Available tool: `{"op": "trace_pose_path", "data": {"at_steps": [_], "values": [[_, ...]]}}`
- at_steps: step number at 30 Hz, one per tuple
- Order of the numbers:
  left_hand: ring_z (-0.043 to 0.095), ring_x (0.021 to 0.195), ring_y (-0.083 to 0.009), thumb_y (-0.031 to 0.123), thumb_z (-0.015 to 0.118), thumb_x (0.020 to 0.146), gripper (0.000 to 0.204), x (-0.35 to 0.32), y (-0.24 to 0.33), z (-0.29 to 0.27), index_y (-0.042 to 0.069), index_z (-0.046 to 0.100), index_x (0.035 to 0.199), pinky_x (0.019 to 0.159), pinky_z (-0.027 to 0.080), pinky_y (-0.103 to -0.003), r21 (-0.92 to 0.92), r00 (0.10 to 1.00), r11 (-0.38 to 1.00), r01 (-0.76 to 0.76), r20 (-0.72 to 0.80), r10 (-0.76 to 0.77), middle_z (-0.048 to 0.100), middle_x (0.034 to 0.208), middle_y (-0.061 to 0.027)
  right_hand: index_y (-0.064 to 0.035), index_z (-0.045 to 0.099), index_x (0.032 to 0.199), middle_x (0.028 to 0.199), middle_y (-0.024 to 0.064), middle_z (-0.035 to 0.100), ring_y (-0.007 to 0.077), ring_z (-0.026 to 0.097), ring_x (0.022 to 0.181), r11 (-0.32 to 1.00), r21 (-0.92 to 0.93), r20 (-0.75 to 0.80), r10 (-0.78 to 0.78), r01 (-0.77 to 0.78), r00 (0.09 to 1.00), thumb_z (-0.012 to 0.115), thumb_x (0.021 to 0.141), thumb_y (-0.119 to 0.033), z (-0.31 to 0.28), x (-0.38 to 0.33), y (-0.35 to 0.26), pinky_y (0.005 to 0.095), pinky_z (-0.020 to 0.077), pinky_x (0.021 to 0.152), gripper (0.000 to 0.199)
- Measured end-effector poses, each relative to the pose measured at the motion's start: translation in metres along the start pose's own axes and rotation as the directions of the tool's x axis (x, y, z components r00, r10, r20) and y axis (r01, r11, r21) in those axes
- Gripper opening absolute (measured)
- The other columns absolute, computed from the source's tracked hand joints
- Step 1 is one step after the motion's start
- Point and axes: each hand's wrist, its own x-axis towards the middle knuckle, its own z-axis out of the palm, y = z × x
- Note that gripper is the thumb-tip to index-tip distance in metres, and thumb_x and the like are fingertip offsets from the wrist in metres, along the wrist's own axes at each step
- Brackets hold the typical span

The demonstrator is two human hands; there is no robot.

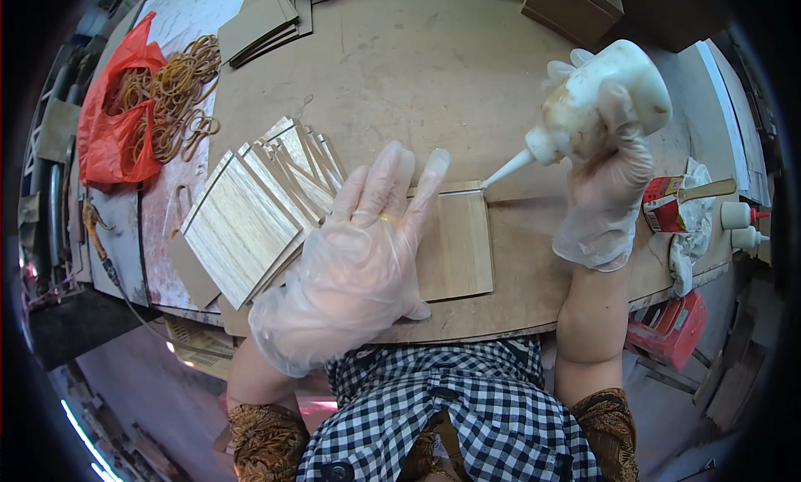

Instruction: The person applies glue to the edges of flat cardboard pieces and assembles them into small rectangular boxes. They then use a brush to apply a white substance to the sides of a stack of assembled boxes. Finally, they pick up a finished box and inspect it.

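My right hand [613, 169], in a clear glove, is wrapped round a white squeeze bottle [580, 98] with a long pointed nozzle. The bottle is tilted, and its nozzle tip meets the far right corner of a thin wooden panel [457, 248]. A narrow groove or strip runs along that panel's far edge. My left hand [355, 240], gloved too, lies flat over the panel's left part with its fingers stretched out. Under and beside its wrist is a fanned stack of similar wooden panels [242, 219], each with a dark line near one end. The hand hides part of the stack.
A red plastic bag [125, 132] spills rubber bands [185, 86] at the far left. Brown boards [263, 27] lie at the back, and a brown box [571, 11] stands back right. At the right are a red carton [663, 203], a crumpled white cloth [692, 240] and small white bottles [738, 217].
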Motion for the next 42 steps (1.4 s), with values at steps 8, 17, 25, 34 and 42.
{"op": "trace_pose_path", "data": {"at_steps": [8,17,25,34,42], "values": [[0.041,0.131,-0.0405,0.022,0.088,0.052,0.122,0.000,0.006,-0.003,0.009,0.022,0.154,0.113,0.032,-0.049,0.012,0.996,0.999,-0.053,-0.074,0.053,0.045,0.137,-0.0258,0.0008,0.052,0.120,0.107,0.0195,0.065,0.0331,0.066,0.098,0.961,0.266,-0.340,0.022,0.074,0.940,0.068,0.091,-0.028,-0.001,0.007,-0.001,0.0452,0.0574,0.086,0.044],[0.027,0.139,-0.0390,0.020,0.089,0.050,0.112,-0.025,0.018,0.007,0.010,0.035,0.148,0.115,0.027,-0.050,0.131,0.976,0.991,-0.021,-0.212,0.048,0.029,0.152,-0.0201,-0.0014,0.053,0.119,0.108,0.0171,0.065,0.0325,0.066,0.101,0.956,0.280,-0.360,0.024,0.084,0.933,0.070,0.089,-0.029,0.003,0.005,0.000,0.0481,0.0568,0.090,0.045],[0.028,0.138,-0.0404,0.020,0.087,0.046,0.114,-0.050,0.017,-0.012,0.004,0.037,0.146,0.115,0.027,-0.050,0.103,0.964,0.994,0.047,-0.264,-0.018,0.030,0.152,-0.0203,-0.0018,0.051,0.122,0.112,0.0166,0.063,0.0331,0.064,0.104,0.966,0.254,-0.310,0.034,0.048,0.950,0.070,0.089,-0.032,0.008,0.003,0.005,0.0485,0.0553,0.092,0.049],[0.029,0.140,-0.0388,0.040,0.081,0.066,0.112,-0.120,-0.055,-0.035,0.002,0.022,0.153,0.116,0.023,-0.047,-0.041,0.780,0.935,0.352,-0.539,-0.317,0.029,0.155,-0.0218,0.0036,0.043,0.132,0.123,0.0208,0.058,0.0325,0.060,0.114,0.977,0.194,-0.124,0.117,-0.092,0.985,0.068,0.090,-0.035,0.033,-0.012,0.017,0.0445,0.0503,0.101,0.062],[0.050,0.125,-0.0369,0.044,0.078,0.075,0.082,-0.095,-0.019,0.007,0.004,0.047,0.139,0.107,0.037,-0.044,0.187,0.736,0.948,0.259,-0.673,-0.068,0.054,0.136,-0.0158,0.0036,0.035,0.140,0.130,0.0228,0.054,0.0260,0.059,0.117,0.993,0.005,0.054,0.121,-0.122,0.991,0.069,0.088,-0.036,0.067,-0.037,0.029,0.0406,0.0535,0.098,0.074]]}}
